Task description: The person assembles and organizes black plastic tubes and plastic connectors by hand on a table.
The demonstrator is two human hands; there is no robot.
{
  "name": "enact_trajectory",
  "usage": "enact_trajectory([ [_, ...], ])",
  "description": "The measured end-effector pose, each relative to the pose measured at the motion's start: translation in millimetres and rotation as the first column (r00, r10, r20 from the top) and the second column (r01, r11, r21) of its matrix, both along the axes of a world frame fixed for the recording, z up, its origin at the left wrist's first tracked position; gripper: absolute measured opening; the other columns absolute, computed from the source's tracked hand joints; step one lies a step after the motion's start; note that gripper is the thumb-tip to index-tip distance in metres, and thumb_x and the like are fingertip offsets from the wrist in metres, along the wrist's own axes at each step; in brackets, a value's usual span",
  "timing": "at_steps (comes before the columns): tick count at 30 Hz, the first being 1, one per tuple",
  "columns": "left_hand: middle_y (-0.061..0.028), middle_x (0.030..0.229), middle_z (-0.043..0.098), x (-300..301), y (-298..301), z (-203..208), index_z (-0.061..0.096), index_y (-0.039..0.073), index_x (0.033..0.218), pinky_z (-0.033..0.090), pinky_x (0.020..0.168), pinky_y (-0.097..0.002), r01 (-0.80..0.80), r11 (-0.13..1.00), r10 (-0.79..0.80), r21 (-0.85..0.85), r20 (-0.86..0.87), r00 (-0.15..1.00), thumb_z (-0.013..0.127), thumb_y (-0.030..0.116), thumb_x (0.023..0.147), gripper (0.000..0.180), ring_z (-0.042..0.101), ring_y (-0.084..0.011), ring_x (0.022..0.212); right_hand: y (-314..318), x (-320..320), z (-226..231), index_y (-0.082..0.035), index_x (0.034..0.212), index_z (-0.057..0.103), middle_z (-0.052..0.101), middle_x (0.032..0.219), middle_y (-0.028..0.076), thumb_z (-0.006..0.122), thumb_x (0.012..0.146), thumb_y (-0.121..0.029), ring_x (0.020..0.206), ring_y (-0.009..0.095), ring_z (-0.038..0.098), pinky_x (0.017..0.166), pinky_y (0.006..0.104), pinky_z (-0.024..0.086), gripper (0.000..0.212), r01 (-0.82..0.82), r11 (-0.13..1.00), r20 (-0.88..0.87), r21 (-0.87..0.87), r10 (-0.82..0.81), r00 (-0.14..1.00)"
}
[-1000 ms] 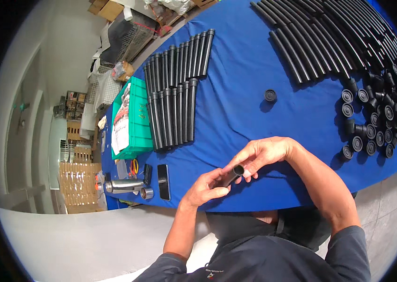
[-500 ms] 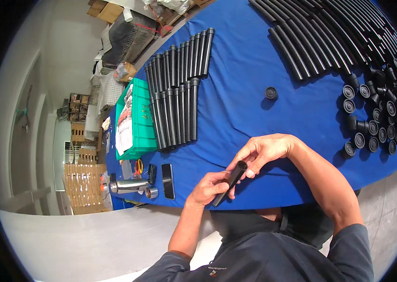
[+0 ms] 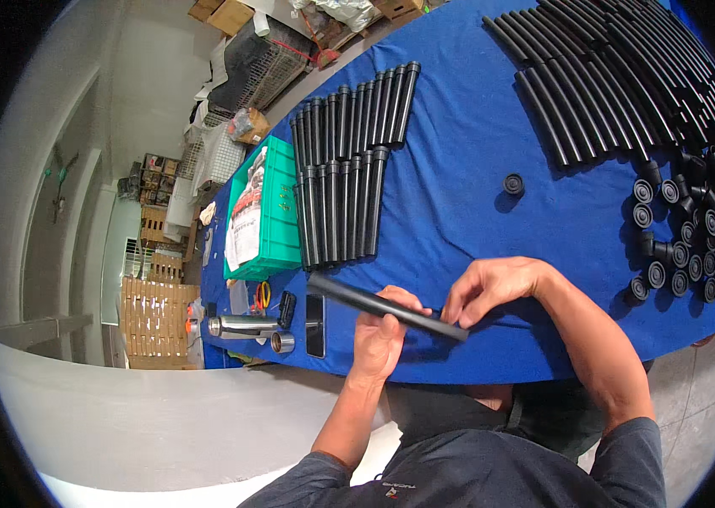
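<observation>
My left hand (image 3: 380, 339) is closed around a black tube (image 3: 357, 300), thumb on top. The tube lies crosswise above the table's near edge. Its left end points toward the green crate and is slightly smeared by motion. The right end reaches below the fingertips of my right hand (image 3: 497, 289). Those fingers are pinched together beside that end; whether anything is between them is hidden. Farther off, a single round black cap (image 3: 513, 184) with a ringed face lies alone on the blue cloth (image 3: 459, 229).
Capped black tubes (image 3: 345, 212) lie in two rows left of centre, beside a green crate (image 3: 280, 212). Plain tubes (image 3: 577, 110) fill the far right, with a heap of caps (image 3: 679, 254) nearer. A phone (image 3: 315, 326), a steel flask (image 3: 243, 327) and orange-handled scissors (image 3: 264, 295) sit at left.
The tube has swung from pointing toward me to lying crosswise, its far end now out to the left. My right hand has come off the tube's upper part. The whole view has shifted slightly.
</observation>
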State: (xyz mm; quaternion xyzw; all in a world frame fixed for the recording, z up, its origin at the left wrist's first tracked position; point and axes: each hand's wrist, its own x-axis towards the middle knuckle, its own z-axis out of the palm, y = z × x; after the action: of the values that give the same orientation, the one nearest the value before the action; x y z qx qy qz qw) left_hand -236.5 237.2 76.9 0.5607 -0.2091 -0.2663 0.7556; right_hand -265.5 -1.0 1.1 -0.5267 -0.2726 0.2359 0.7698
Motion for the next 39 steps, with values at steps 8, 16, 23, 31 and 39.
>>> enact_trajectory([
  [8,-0.0085,0.08,0.063,9.0,30.6,6.0,0.06,0.0,0.114,0.05,0.06,-0.0274,0.407,0.799,-0.339,0.443,-0.227,0.913,0.07,0.034,0.091,0.042,0.06,-0.0155,0.062,-2.5,-4.2,8.2,-0.002,0.134,0.057,0.066,0.092,0.005,0.071,0.091,-0.033,0.082,0.013,0.061,0.074,0.0286,0.052,0.055,0.088,0.979,-0.123,0.183,-0.066,0.99],
  [16,-0.0081,0.088,0.065,12.9,40.5,-5.0,0.063,-0.001,0.107,0.051,0.065,-0.0284,0.472,0.808,-0.388,0.353,-0.285,0.877,0.088,0.024,0.073,0.049,0.062,-0.015,0.075,-2.6,-9.3,15.7,0.0,0.136,0.056,0.07,0.112,0.013,0.064,0.094,-0.009,0.097,0.018,0.067,0.092,0.0319,0.052,0.043,-0.146,0.956,-0.022,0.253,0.157,0.987],
  [23,-0.0098,0.068,0.068,16.0,32.5,-5.8,0.07,0.001,0.072,0.048,0.058,-0.0339,0.504,0.83,-0.454,0.239,-0.236,0.859,0.087,0.032,0.069,0.036,0.064,-0.0204,0.061,2.5,-16.5,34.9,-0.003,0.144,0.047,0.063,0.129,0.018,0.058,0.099,-0.007,0.118,0.023,0.061,0.101,0.033,0.048,0.047,-0.318,0.892,0.086,0.321,0.307,0.948],
  [31,-0.0158,0.09,0.072,27.9,41.2,-24.4,0.073,-0.006,0.098,0.046,0.062,-0.0268,0.634,0.773,-0.603,0.01,-0.296,0.74,0.094,0.025,0.062,0.052,0.067,-0.018,0.077,5.6,-20.4,38.8,-0.003,0.142,0.05,0.065,0.126,0.017,0.059,0.095,-0.001,0.117,0.021,0.062,0.099,0.0326,0.048,0.048,-0.305,0.901,0.118,0.308,0.282,0.952],
  [39,-0.0172,0.069,0.066,28.1,-5.3,-29.8,0.066,-0.004,0.084,0.047,0.043,-0.0371,0.54,0.802,-0.592,-0.257,-0.218,0.776,0.083,0.038,0.076,0.046,0.062,-0.0247,0.052,-20.2,-20.3,47.0,-0.002,0.137,0.055,0.066,0.123,0.017,0.062,0.095,-0.008,0.112,0.023,0.063,0.098,0.0333,0.049,0.043,0.074,0.951,-0.095,0.301,-0.047,0.994],
])
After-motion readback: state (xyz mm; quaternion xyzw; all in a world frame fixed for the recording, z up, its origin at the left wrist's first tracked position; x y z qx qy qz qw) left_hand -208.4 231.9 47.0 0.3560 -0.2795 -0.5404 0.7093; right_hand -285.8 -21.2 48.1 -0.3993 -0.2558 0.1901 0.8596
